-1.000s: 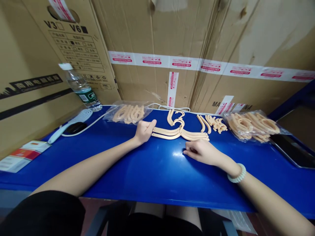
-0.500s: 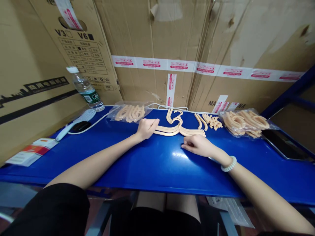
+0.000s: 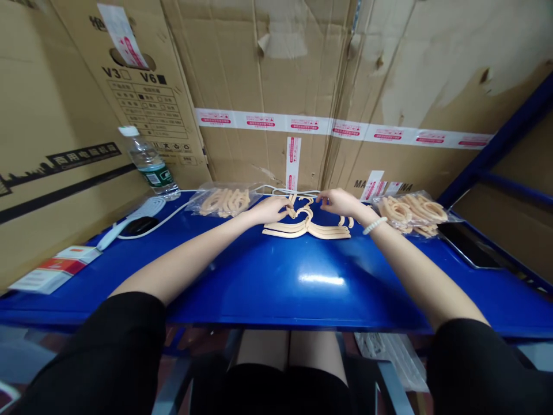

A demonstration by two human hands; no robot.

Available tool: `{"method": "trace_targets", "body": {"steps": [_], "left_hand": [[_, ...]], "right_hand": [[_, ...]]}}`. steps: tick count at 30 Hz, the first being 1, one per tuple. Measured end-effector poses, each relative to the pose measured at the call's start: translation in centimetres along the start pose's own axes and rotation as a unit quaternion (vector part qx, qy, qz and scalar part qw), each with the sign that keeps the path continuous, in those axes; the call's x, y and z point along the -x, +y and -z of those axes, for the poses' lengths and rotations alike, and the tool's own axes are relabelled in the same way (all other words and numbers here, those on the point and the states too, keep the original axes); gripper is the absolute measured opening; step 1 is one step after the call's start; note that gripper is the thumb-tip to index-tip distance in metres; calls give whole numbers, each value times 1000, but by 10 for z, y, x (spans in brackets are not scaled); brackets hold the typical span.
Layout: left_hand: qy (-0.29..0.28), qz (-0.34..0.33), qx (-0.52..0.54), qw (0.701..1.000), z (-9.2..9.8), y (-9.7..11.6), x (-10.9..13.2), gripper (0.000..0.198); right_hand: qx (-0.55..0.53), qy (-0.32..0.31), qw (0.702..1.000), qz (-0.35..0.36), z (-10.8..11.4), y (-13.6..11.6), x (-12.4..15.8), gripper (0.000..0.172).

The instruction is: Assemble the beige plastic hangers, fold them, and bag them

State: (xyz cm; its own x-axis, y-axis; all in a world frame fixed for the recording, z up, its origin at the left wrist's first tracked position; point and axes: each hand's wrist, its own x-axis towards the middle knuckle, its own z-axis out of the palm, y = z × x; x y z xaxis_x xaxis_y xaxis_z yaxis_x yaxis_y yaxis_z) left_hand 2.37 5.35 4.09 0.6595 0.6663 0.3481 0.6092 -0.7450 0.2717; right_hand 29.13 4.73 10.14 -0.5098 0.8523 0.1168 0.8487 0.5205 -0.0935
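Note:
A stack of beige plastic folding hangers (image 3: 287,230) lies on the blue table, its arms spread to both sides and a hook in the middle. Just behind it, my left hand (image 3: 272,210) has its fingers closed on a loose curved hanger arm (image 3: 292,211). A separate hanger hook (image 3: 306,202) lies between my two hands. My right hand (image 3: 340,203) is held above the table to the right of that hook, fingers bent and apart, with nothing visible in them. Below it, loose hanger arms (image 3: 345,221) are partly hidden by the hand and wrist.
Bagged hanger parts (image 3: 227,200) lie at the left, and more bagged parts (image 3: 410,212) at the right beside a dark phone (image 3: 469,245). A water bottle (image 3: 152,167), a light-blue brush (image 3: 129,222) and a small box (image 3: 56,268) stand or lie left. Cardboard (image 3: 259,150) walls the back.
My left hand has moved from the stack's left end to the loose arm behind it. My right hand has gone from the front of the stack up to the back.

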Motion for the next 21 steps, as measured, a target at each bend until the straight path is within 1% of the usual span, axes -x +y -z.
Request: {"method": "trace_targets", "body": {"steps": [4, 8, 10, 14, 17, 21], "left_hand": [[-22, 14, -23, 999, -10, -11, -9, 31], [-36, 10, -34, 999, -13, -16, -10, 29], [-40, 8, -35, 999, -12, -18, -9, 27], [-50, 10, -29, 998, -9, -22, -8, 25], [-58, 12, -20, 998, -7, -24, -5, 23], [-68, 1, -3, 998, -6, -25, -2, 27]], "right_hand": [[21, -54, 998, -2, -18, -3, -28, 42], [22, -80, 997, 4, -29, -4, -42, 48], [19, -88, 996, 9, -32, -2, -46, 46], [9, -92, 996, 5, -34, 5, -46, 33], [-8, -81, 997, -2, -35, 12, -41, 31], [-54, -57, 997, -7, -36, 21, -36, 24]]}}
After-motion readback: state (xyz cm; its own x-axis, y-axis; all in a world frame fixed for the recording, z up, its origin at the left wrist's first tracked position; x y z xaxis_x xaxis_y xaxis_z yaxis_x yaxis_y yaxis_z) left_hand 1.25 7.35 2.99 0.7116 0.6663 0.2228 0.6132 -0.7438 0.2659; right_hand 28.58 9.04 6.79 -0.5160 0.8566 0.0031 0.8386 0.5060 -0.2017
